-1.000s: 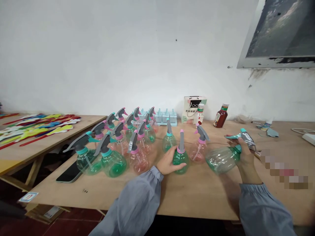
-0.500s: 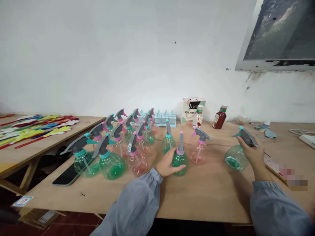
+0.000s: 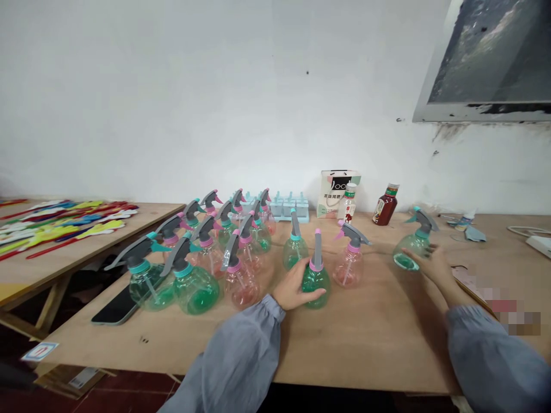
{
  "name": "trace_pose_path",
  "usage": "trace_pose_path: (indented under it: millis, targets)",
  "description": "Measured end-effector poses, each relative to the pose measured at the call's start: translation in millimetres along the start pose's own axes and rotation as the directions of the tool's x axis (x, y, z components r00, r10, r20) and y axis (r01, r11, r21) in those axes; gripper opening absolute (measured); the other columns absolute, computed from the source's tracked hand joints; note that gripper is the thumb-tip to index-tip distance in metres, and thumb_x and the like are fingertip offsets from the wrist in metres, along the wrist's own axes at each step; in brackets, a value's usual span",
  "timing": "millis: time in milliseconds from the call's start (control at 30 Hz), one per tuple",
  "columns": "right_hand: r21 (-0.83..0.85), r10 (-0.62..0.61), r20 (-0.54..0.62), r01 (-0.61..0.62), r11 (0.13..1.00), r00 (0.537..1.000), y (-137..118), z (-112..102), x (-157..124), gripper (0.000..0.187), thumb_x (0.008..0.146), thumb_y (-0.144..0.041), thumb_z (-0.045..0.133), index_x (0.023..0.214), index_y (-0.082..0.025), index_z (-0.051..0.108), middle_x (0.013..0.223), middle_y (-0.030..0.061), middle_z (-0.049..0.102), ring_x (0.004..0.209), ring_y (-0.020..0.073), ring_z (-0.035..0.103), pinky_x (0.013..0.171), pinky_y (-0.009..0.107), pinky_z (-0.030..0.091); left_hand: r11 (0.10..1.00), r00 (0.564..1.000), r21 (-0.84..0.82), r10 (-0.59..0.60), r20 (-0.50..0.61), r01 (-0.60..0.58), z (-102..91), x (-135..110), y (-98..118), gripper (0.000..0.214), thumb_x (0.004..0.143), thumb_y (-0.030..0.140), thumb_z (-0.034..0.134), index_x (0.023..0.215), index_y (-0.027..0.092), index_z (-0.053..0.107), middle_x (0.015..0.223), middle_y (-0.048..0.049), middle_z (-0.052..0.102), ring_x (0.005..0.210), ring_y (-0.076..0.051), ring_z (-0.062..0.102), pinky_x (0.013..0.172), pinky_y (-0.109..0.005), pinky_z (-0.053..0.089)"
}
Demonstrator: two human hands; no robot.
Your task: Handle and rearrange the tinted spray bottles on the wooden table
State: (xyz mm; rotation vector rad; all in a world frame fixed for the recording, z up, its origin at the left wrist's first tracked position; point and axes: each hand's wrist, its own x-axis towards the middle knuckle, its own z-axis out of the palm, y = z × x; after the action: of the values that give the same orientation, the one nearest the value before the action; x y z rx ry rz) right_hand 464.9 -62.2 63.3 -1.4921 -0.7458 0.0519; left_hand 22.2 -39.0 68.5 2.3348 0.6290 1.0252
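My left hand (image 3: 297, 288) is closed around the body of a green spray bottle with a pink collar (image 3: 317, 282), which stands upright on the table. My right hand (image 3: 435, 269) grips the lower right side of a pale green spray bottle with a teal collar (image 3: 413, 248). That bottle leans, and its base faces partly toward me. Between the hands stands a pink spray bottle (image 3: 348, 268), touched by neither. Just behind my left hand is another green spray bottle with a teal collar (image 3: 295, 249).
Several pink and green spray bottles (image 3: 196, 289) crowd the left, beside a phone (image 3: 115, 307). Along the wall stand a light blue tray set (image 3: 290, 211), a paper bag (image 3: 330, 198) and a dark red bottle (image 3: 385, 205). Colourful gloves (image 3: 92, 221) lie on the left table.
My right hand has shifted from the trigger head down to the body of the pale green bottle, which sits slightly farther away. My left hand has not visibly moved.
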Motion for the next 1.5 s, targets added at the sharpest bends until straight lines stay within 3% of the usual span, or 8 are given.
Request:
trace_pose_path:
  millis: [233,400,600,700,800,900,1233,1500]
  targets:
    - [-0.063,0.197,-0.064,-0.201,0.978,0.978,-20,54,55,0.054,0.044,-0.030,0.089,0.073,-0.028,0.043,0.102,0.0177,0.067,0.123,0.0448,0.053,0.107,0.066,0.030,1.000,1.000,-0.010,-0.020,0.006,0.020,-1.1,-1,3,0.067,0.078,0.048,0.072,0.131,0.017,0.044,0.129,-0.0155,0.059,0.122,-0.031,0.058,0.107,-0.049,0.045]
    - [0.054,0.098,-0.234,-0.088,0.995,0.967,-25,65,15,0.065,0.053,-0.047,0.086,0.101,-0.022,0.050,0.145,0.0279,0.039,0.144,0.0483,0.022,0.117,0.070,0.010,1.000,1.000,0.005,-0.016,0.011,0.016,-0.2,-1,1,0.067,0.079,0.049,0.071,0.131,0.017,0.043,0.129,-0.0167,0.058,0.123,-0.032,0.057,0.108,-0.050,0.044]
    - [0.367,-0.262,0.111,0.206,0.907,0.959,-56,93,-64,0.070,0.064,-0.079,0.064,0.109,-0.026,0.054,0.125,0.0104,0.060,0.112,0.0275,0.062,0.092,0.046,0.055,1.000,1.000,-0.006,0.002,0.002,-0.002,0.1,-1,3,0.067,0.079,0.048,0.071,0.132,0.017,0.043,0.128,-0.0159,0.059,0.122,-0.032,0.058,0.108,-0.050,0.045]
    - [0.543,-0.405,0.529,0.069,0.837,0.745,-87,109,-87,0.077,0.043,-0.067,0.085,0.104,-0.027,0.062,0.114,0.0076,0.068,0.103,0.0266,0.067,0.079,0.039,0.059,1.000,1.000,-0.008,0.009,0.004,-0.009,-0.5,0,4,0.067,0.079,0.048,0.071,0.132,0.017,0.043,0.128,-0.0162,0.059,0.122,-0.032,0.058,0.107,-0.051,0.045]
    - [0.518,-0.450,0.779,-0.042,0.855,0.438,-114,112,-107,0.062,0.056,-0.037,0.091,0.112,-0.029,0.065,0.101,0.0036,0.072,0.095,0.0222,0.069,0.078,0.036,0.060,1.000,1.000,-0.005,0.016,0.008,-0.016,-1.3,0,4,0.067,0.079,0.047,0.072,0.132,0.018,0.043,0.128,-0.0155,0.059,0.121,-0.032,0.058,0.107,-0.051,0.045]
    - [0.469,-0.437,0.848,-0.041,0.882,0.299,-128,103,-121,0.045,0.069,-0.029,0.083,0.112,-0.028,0.067,0.080,-0.0026,0.070,0.072,0.0151,0.066,0.067,0.030,0.059,1.000,1.000,0.000,0.019,0.008,-0.019,-1.9,0,4,0.068,0.079,0.047,0.072,0.133,0.019,0.043,0.128,-0.0154,0.059,0.122,-0.032,0.058,0.107,-0.050,0.045]
    - [0.594,-0.227,0.689,-0.356,0.721,0.688,-138,65,-128,0.035,0.064,-0.053,0.078,0.081,-0.025,0.066,0.086,0.0042,0.072,0.078,0.0227,0.070,0.064,0.036,0.061,1.000,1.000,0.001,0.023,0.011,-0.023,-2.0,0,5,0.068,0.080,0.048,0.071,0.134,0.019,0.043,0.129,-0.0150,0.059,0.121,-0.031,0.058,0.107,-0.050,0.045]
    - [0.636,-0.251,0.620,-0.289,0.716,0.743,-144,62,-131,0.032,0.070,-0.056,0.069,0.073,-0.025,0.064,0.062,0.0015,0.062,0.056,0.0190,0.062,0.051,0.033,0.056,0.999,0.999,0.010,0.035,0.005,-0.035,-1.4,0,2,0.067,0.080,0.048,0.071,0.133,0.019,0.043,0.128,-0.0142,0.060,0.121,-0.031,0.059,0.107,-0.049,0.045]
